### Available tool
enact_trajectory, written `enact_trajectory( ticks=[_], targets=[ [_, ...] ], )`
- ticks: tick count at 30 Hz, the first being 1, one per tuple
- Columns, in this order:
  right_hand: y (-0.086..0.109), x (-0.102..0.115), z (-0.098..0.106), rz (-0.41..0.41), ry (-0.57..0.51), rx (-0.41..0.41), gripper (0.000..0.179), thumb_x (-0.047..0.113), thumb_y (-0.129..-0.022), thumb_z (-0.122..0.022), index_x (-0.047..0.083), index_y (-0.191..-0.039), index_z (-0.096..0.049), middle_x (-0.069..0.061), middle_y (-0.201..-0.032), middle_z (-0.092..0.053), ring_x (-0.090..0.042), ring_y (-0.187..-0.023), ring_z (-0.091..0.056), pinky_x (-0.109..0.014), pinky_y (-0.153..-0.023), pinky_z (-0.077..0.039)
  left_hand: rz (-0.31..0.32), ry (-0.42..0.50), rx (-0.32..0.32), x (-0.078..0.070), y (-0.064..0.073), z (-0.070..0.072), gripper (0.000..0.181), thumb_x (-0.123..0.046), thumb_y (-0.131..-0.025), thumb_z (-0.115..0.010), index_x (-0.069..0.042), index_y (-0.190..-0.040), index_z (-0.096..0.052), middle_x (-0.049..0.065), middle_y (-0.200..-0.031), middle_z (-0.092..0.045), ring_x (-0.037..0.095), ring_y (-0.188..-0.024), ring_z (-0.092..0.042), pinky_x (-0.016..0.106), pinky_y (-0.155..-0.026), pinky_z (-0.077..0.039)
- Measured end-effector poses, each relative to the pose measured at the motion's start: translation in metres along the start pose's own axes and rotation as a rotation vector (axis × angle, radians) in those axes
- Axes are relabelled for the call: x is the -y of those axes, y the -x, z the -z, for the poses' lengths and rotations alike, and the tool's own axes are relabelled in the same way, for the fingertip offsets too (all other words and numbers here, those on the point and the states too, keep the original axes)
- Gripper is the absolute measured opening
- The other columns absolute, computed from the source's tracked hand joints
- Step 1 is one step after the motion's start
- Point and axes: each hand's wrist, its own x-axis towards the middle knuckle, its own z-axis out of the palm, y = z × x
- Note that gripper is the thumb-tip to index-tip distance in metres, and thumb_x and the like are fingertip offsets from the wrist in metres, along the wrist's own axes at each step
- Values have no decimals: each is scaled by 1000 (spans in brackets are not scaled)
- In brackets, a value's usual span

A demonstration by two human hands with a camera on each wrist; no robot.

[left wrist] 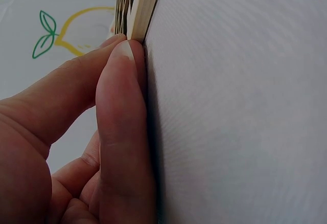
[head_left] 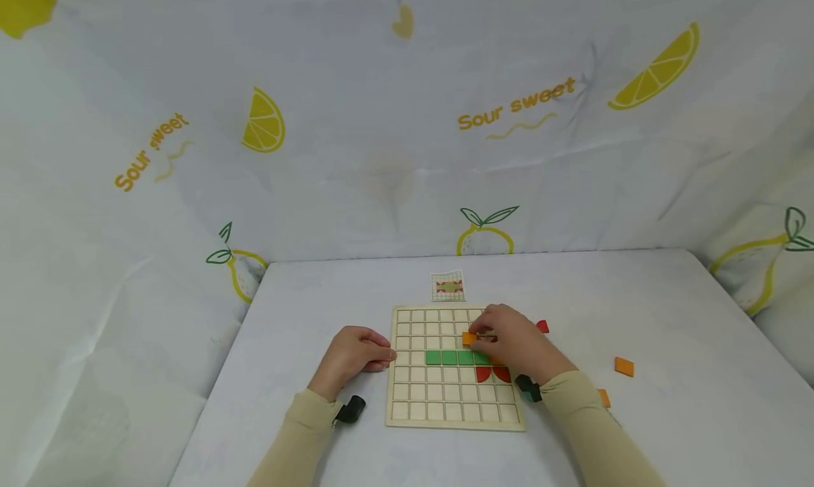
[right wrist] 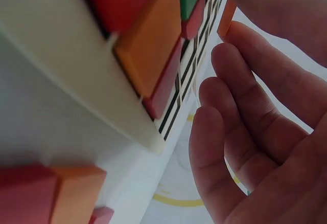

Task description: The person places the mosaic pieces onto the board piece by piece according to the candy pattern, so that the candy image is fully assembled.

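Observation:
A wooden grid board (head_left: 426, 409) lies on the table, with a row of green square tiles (head_left: 449, 358) across its middle. Below the row's right end sit red rounded tiles (head_left: 502, 374), and an orange tile (right wrist: 148, 40) fills a square near the board's right edge. My left hand (head_left: 357, 356) pinches the board's left edge between thumb (left wrist: 122, 96) and index finger. Over the upper right squares, my right hand (head_left: 515, 338) holds an orange square tile (head_left: 469, 338) between thumb and index finger, its other fingers loosely bent. This hand hides part of the board in the head view.
Behind the board lies a small pattern card (head_left: 448, 287) showing a coloured grid. Loose on the table to the right are an orange tile (head_left: 624, 367), another orange tile (head_left: 603, 398) beside the right sleeve, and a red piece (head_left: 543, 326). A lemon-print cloth (head_left: 356, 190) hangs behind.

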Motion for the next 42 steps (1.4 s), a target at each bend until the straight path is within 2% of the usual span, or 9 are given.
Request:
enact_trajectory(
  ticks=[13,22,26,32,38,42],
  targets=[
    [-4,1,-8,71,101,-7,16,25,-94,-86,16,-107,-82,8,-97,-67,-12,-96,-57,-34,-86,-59,8,-8,-5,-3,2,-1,26,-16,-85,-92,-3,-103,-78,7,-89,-82,10,-73,-77,26,-72,-66],
    [-3,3,-10,36,105,0,9,21,-95,-85,17,-102,-82,8,-97,-67,-13,-97,-57,-35,-88,-59,-6,-2,5,-3,1,-2,26,-16,-86,-92,-3,-104,-78,7,-89,-82,11,-73,-77,26,-72,-66],
    [-2,3,-9,53,110,-3,8,21,-96,-84,18,-102,-82,7,-98,-67,-14,-98,-58,-36,-87,-59,-12,-14,3,-4,1,-2,27,-17,-86,-92,-3,-104,-78,6,-89,-82,11,-73,-77,26,-72,-66],
    [5,-3,2,30,65,-19,10,22,-98,-82,16,-105,-82,7,-98,-68,-15,-99,-61,-38,-89,-59,-7,-14,2,-3,1,-3,27,-17,-86,-92,-3,-104,-78,7,-90,-82,11,-73,-77,26,-72,-66],
    [23,-13,25,-84,44,-16,15,26,-98,-81,16,-110,-82,3,-104,-70,-19,-101,-62,-44,-93,-61,1,-7,3,0,0,-3,27,-16,-86,-92,-3,-105,-77,8,-91,-82,11,-74,-77,26,-72,-66],
    [42,-31,42,-125,71,-38,16,24,-98,-82,14,-111,-81,1,-105,-71,-22,-102,-64,-47,-92,-63,3,-8,5,0,1,-2,26,-16,-87,-91,-3,-105,-77,8,-92,-82,12,-76,-78,26,-72,-66]
  ],
)
